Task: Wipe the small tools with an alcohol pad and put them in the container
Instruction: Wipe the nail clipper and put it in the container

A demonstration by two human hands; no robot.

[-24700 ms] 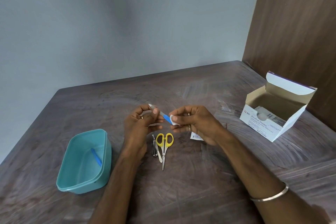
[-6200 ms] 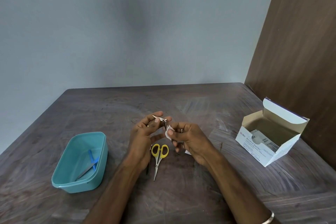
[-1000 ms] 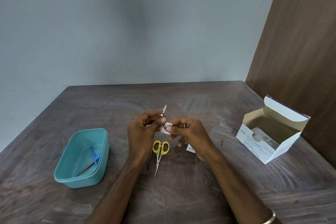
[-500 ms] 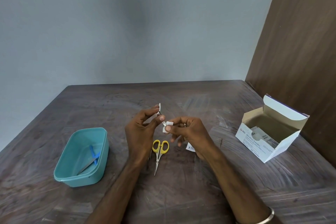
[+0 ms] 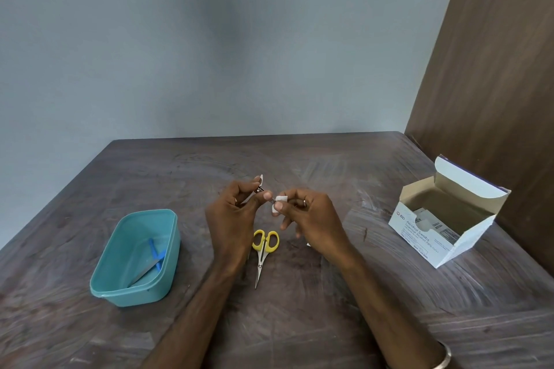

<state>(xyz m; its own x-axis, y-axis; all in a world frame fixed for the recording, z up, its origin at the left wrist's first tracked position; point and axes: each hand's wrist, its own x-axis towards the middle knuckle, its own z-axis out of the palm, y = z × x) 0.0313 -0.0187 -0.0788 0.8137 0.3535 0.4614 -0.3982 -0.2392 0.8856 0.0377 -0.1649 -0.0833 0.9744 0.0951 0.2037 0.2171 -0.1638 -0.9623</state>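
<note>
Above the middle of the table, my left hand [image 5: 232,213] pinches a small metal nail clipper [image 5: 260,185] with its lever swung up. My right hand [image 5: 308,216] pinches a folded white alcohol pad [image 5: 280,202] against the clipper's front end. Small scissors with yellow handles [image 5: 263,246] lie on the table just below my hands, blades pointing toward me. A teal plastic container [image 5: 138,260] stands at the left; inside it lie a blue-handled tool [image 5: 156,252] and a metal file. A thin metal tool beside the scissors is mostly hidden by my left wrist.
An open white box of alcohol swabs [image 5: 440,225] stands at the right, near a brown wooden panel [image 5: 494,84]. A torn white wrapper [image 5: 308,244] peeks out under my right hand. The dark wooden table [image 5: 299,323] ends at a grey wall behind.
My left hand has turned the clipper a little, so its lever now points further left. My right hand keeps the pad at the clipper's tip. Everything on the table has stayed put.
</note>
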